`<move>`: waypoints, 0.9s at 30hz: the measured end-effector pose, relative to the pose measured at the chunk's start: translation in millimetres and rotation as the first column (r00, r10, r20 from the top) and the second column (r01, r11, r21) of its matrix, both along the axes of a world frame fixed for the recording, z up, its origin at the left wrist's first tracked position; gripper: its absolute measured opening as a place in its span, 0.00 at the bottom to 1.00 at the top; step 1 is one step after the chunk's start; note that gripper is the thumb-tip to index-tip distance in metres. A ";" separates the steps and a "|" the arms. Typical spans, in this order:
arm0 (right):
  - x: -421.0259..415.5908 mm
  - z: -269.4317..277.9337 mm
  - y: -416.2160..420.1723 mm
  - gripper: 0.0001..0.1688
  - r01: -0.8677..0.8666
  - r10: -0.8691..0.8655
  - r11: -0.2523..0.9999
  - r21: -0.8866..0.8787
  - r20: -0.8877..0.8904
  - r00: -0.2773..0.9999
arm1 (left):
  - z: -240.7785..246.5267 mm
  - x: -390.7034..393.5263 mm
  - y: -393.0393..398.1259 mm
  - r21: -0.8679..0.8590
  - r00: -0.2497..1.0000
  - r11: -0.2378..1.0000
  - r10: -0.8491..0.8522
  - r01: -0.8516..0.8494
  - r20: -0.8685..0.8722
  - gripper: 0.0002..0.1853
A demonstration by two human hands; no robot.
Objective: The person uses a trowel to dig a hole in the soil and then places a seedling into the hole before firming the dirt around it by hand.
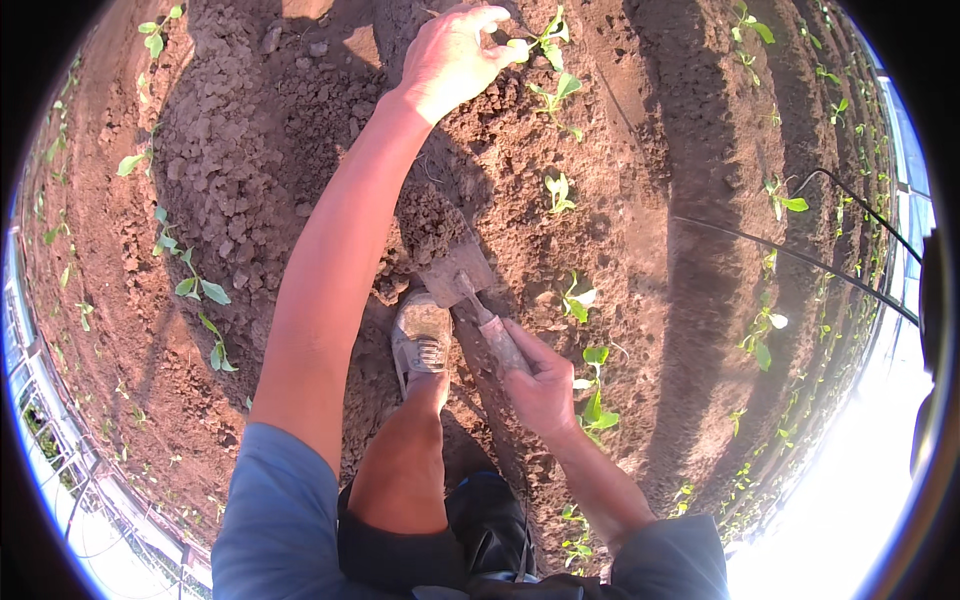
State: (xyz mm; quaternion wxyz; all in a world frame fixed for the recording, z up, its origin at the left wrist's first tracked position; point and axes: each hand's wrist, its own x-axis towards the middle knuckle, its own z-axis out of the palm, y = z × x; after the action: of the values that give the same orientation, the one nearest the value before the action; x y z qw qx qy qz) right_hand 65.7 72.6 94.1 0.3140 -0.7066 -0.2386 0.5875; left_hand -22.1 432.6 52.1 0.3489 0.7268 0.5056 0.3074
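Note:
My right hand [538, 386] grips the worn handle of a flat-bladed hand trowel [459, 271]. The trowel's blade points up and left in the view, its far part covered by a heap of crumbly soil [427, 221]. My left hand [454, 60] reaches to the top of the view, thumb and forefinger apart, with no tool in it. The thumb tip is right beside a leafy green seedling [553, 34]; whether it touches a leaf is hard to tell. A second seedling [556, 97] grows just below that one.
More seedlings [579, 298] follow down the same soil ridge, and others [196, 279] stand on the left. My shoe [423, 334] is planted in the furrow beside the trowel. Thin dark lines [795, 259] cross the rows at right. A metal frame structure [82, 480] borders the left.

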 end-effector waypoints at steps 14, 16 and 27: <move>107.0 63.9 15.6 0.26 0.287 -0.302 0.938 0.193 0.050 0.952 | -48.2 43.3 60.2 0.088 0.990 0.995 0.030 -0.042 0.135 0.12; 119.9 71.6 62.3 0.22 0.189 -0.230 0.969 0.162 0.294 0.928 | -50.0 33.9 60.8 0.018 0.981 0.997 0.074 -0.078 0.178 0.13; 141.0 38.1 210.8 0.25 -0.044 -0.003 0.992 0.116 0.376 0.927 | -51.5 36.5 79.3 -0.189 0.967 0.970 0.185 -0.152 0.175 0.13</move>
State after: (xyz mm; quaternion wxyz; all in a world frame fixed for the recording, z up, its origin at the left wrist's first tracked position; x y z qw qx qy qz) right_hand 206.6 283.5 132.2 0.2992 -0.7827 -0.3371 0.4292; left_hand 14.4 511.8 0.6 0.4305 0.6148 0.5548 0.3590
